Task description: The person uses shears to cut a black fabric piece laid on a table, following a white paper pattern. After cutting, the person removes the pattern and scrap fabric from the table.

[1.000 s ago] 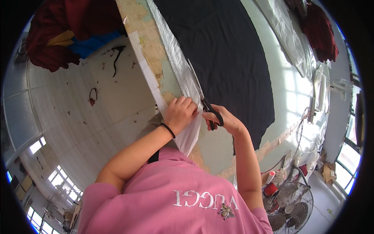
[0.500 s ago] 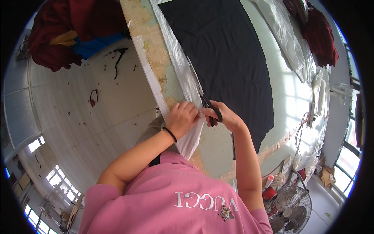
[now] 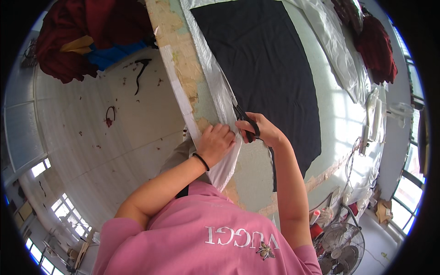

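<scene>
My left hand (image 3: 215, 142), a black band on its wrist, grips the edge of a long white fabric strip (image 3: 211, 78) with curled fingers near the table edge. Just right of it, my right hand (image 3: 261, 133) holds black-handled scissors (image 3: 245, 120), their long blades pointing away from me along the seam between the white strip and a dark fabric piece (image 3: 261, 59). The dark piece lies flat on the pale, patched worktable (image 3: 339, 137). The scissor blades are partly hard to make out against the white fabric.
Dark red fabric with blue and yellow pieces (image 3: 68, 59) is heaped at the far left, above the floor (image 3: 105, 151). Folded white fabric (image 3: 334, 55) and a red bundle (image 3: 376, 50) lie at the right. A fan (image 3: 339, 247), cables and spools stand at lower right.
My right hand and the scissors have moved forward along the fabric edge. My left hand sits slightly lower in the picture, still on the white strip, as the whole view shifted slightly.
</scene>
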Demonstrator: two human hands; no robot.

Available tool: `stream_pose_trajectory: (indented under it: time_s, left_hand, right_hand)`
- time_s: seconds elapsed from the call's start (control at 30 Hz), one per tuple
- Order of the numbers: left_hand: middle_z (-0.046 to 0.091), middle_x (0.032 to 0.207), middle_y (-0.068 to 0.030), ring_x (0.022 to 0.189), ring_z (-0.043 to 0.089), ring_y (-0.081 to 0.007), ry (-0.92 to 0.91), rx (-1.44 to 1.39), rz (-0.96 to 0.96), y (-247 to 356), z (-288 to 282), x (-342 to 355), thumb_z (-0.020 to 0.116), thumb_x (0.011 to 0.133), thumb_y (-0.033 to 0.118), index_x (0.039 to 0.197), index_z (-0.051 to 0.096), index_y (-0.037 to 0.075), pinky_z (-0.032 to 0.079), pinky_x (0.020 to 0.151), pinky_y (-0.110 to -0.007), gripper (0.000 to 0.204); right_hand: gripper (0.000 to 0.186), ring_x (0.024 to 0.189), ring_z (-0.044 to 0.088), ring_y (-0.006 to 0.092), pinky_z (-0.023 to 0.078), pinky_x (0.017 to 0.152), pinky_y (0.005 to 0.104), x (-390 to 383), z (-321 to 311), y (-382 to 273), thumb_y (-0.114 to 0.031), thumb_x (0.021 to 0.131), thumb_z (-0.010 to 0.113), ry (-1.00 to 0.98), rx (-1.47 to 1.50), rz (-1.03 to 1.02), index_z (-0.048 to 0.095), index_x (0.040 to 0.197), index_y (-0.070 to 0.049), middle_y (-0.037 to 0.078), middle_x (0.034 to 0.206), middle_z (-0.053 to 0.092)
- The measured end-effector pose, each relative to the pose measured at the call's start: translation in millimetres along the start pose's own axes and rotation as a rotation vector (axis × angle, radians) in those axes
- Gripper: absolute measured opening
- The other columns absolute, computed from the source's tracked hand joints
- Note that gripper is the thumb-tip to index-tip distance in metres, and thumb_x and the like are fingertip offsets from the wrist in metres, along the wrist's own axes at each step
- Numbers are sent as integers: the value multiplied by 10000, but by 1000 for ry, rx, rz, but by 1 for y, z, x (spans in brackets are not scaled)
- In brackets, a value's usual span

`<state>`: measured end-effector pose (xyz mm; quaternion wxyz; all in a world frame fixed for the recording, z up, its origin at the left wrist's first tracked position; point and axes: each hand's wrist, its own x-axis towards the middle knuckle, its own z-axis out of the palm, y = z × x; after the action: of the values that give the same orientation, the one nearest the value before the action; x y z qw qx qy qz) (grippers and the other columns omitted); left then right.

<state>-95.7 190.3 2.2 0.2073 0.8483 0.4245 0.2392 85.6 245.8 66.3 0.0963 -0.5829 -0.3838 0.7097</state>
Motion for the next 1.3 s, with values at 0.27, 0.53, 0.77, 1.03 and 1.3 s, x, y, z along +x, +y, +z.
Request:
stream_pose_trajectory:
  time_s: [0.27, 0.53, 0.77, 1.03, 1.3]
  left_hand:
    - [521, 828, -11, 827, 508, -195, 18, -12, -11, 0, 2, -1, 699, 727, 223, 763, 544, 143, 380, 711, -357, 178]
    - [516, 823, -8, 813, 511, -193, 8, -37, -14, 0, 1, 0, 708, 726, 217, 760, 541, 149, 375, 709, -354, 183]
    - [514, 826, -7, 795, 512, -193, 43, -45, 2, -1, 2, 0, 711, 721, 215, 758, 539, 147, 378, 705, -352, 189]
    - [502, 813, -4, 786, 508, -187, 54, -28, 2, -1, 2, 0, 715, 717, 215, 753, 531, 150, 377, 704, -346, 198]
    - [489, 792, 8, 783, 502, -178, 47, -15, 9, 0, 2, 0, 721, 712, 214, 749, 526, 160, 376, 700, -341, 205]
  right_hand:
    - [321, 544, 544, 97, 382, 507, 239, 6, -2, -12, -335, 823, 663, -16, -35, -3, 550, 698, -61, 17, 602, 560]
    - [349, 550, 542, 104, 399, 528, 238, 10, -3, -19, -364, 840, 637, 4, -62, -16, 559, 694, -57, 20, 604, 570]
    - [344, 546, 541, 103, 401, 525, 238, 22, -7, -24, -369, 840, 636, 5, -60, -52, 565, 701, -63, 23, 605, 570]
    - [349, 559, 554, 101, 394, 514, 233, 27, -11, -38, -380, 839, 643, -48, -62, -18, 564, 706, -68, 17, 615, 559]
    - [369, 575, 562, 106, 394, 516, 238, 32, -12, -40, -405, 836, 639, 9, -105, -37, 563, 709, -67, 22, 623, 560]
